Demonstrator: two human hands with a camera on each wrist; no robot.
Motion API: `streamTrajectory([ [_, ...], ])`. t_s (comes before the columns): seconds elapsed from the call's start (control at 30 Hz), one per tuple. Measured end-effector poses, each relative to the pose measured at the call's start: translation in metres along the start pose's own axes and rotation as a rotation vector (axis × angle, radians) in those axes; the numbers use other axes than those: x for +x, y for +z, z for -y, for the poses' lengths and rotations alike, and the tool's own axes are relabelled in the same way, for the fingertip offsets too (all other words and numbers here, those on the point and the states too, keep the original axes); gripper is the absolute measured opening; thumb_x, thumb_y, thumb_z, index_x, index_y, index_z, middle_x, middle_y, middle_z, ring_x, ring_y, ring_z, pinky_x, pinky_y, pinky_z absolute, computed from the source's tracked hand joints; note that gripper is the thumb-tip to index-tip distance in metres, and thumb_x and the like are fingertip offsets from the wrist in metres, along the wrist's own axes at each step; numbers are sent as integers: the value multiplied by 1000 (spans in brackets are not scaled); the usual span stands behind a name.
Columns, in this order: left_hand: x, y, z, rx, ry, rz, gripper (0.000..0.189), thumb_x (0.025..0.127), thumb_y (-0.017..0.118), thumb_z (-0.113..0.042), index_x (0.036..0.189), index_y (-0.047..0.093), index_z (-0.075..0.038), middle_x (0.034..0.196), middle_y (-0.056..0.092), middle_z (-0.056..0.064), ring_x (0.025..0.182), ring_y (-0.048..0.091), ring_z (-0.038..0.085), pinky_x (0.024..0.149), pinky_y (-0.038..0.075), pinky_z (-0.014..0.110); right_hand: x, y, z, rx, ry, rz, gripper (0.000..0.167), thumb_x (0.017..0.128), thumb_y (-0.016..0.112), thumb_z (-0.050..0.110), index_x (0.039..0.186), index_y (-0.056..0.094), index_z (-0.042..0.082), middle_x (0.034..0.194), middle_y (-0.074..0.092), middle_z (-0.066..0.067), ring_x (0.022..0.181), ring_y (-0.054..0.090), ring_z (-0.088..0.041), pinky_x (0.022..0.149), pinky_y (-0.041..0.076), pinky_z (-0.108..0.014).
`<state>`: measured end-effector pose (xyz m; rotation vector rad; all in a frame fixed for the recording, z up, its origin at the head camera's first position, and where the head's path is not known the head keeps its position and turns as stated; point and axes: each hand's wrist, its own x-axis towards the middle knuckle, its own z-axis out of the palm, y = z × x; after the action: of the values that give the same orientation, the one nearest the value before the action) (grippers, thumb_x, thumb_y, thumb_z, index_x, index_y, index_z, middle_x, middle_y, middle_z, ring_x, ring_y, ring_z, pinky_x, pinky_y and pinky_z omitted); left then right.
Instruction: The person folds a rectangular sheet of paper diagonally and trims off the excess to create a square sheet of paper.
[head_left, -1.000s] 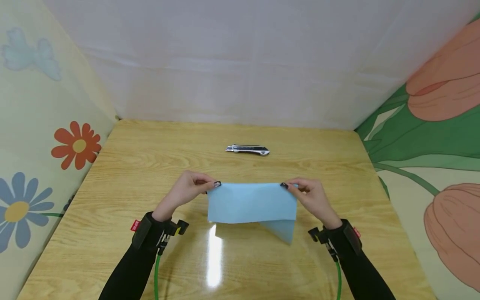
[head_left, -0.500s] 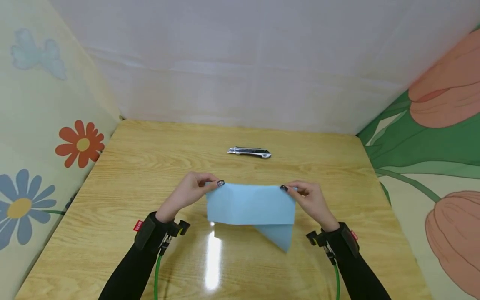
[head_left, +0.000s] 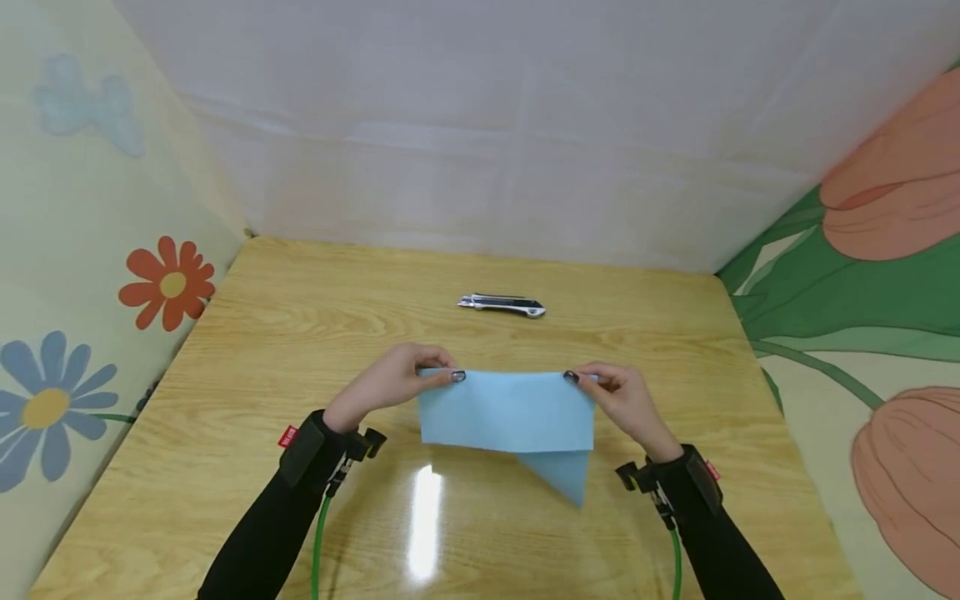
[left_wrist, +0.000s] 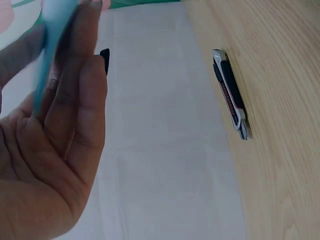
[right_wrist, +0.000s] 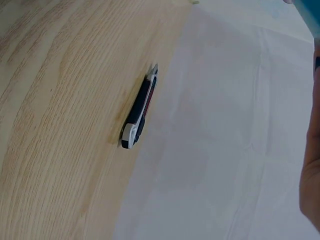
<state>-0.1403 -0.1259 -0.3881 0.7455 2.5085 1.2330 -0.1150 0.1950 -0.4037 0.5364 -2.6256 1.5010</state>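
A folded sheet of light blue paper (head_left: 510, 412) is stretched between both hands above the table, with a triangular flap hanging below its lower right part. My left hand (head_left: 397, 379) pinches the top edge near the left corner, thumb in front. At the top right corner my right hand (head_left: 618, 400) pinches the same edge between thumb and fingers. In the left wrist view the paper (left_wrist: 55, 30) shows edge-on between thumb and fingers. The right wrist view catches only a strip of the paper (right_wrist: 309, 15) and part of the hand (right_wrist: 312, 150).
A utility knife (head_left: 502, 305) with a black and silver handle lies on the wooden table (head_left: 337, 292) beyond the paper. White cloth (head_left: 480, 125) hangs behind the table. Flower-patterned cloths flank it left and right. A green cable runs from each wrist camera.
My left hand has slid inward along the paper's top edge, to the right. The hanging flap has swung lower and shows more. My right hand keeps its pinch, nearly still.
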Motion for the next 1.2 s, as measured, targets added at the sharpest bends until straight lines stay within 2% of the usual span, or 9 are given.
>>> streamTrajectory([
  [0.1,4,-1,-2,-31,8,26,11,89,64,-12,92,73,-6,88,71,4,71,57,11,63,45,23,0,-1,0,8,4,9,12,87,61,-4,95,70,-7,72,67,-15,48,37,-3,46,31,-20],
  [0.13,4,-1,-2,-42,10,28,10,88,65,-11,90,74,-6,85,71,3,68,56,11,62,44,22,1,0,0,8,-2,15,12,87,61,-4,95,70,-7,80,69,-17,51,41,-3,48,33,-20],
  [0.27,6,0,-4,-46,15,16,9,87,66,-9,86,73,-6,83,72,3,67,55,10,60,43,21,3,-2,1,-12,1,60,13,88,61,-2,96,70,-6,91,69,-18,66,53,-3,56,42,-20],
  [0.37,7,-1,-4,-6,17,12,9,88,65,-9,88,73,-6,86,72,4,69,56,10,62,45,22,9,-7,3,-44,23,147,14,89,60,-1,98,70,-6,95,69,-18,72,57,-7,60,45,-21],
  [0.57,9,-2,-7,43,32,9,10,88,64,-7,91,73,-5,88,71,5,72,57,10,64,45,23,27,-10,9,-85,26,400,19,92,58,4,106,68,-4,99,69,-15,81,62,-13,67,49,-23],
  [0.73,11,-1,-8,32,30,27,10,88,65,-8,92,73,-5,90,72,6,80,64,13,68,50,26,40,-5,14,-101,-23,525,18,92,59,8,102,71,0,94,70,-8,72,57,-8,65,46,-22],
  [0.93,11,-1,-2,4,20,86,12,88,65,-9,94,73,-2,93,71,9,75,60,9,66,49,23,42,0,14,-68,-44,549,14,90,60,4,95,73,0,87,71,-7,64,52,-5,61,42,-20],
  [1.07,13,-3,1,-6,23,79,12,87,65,-7,93,73,-1,90,72,9,69,57,8,61,48,22,40,2,16,-64,-40,526,14,90,60,3,94,72,-1,85,71,-8,64,53,-6,61,44,-20],
  [1.2,18,-4,0,72,57,77,12,88,65,-11,94,73,-6,90,72,4,71,57,6,62,46,21,40,2,19,-71,-24,505,15,91,59,3,95,72,-1,85,70,-8,63,52,-6,60,43,-20],
])
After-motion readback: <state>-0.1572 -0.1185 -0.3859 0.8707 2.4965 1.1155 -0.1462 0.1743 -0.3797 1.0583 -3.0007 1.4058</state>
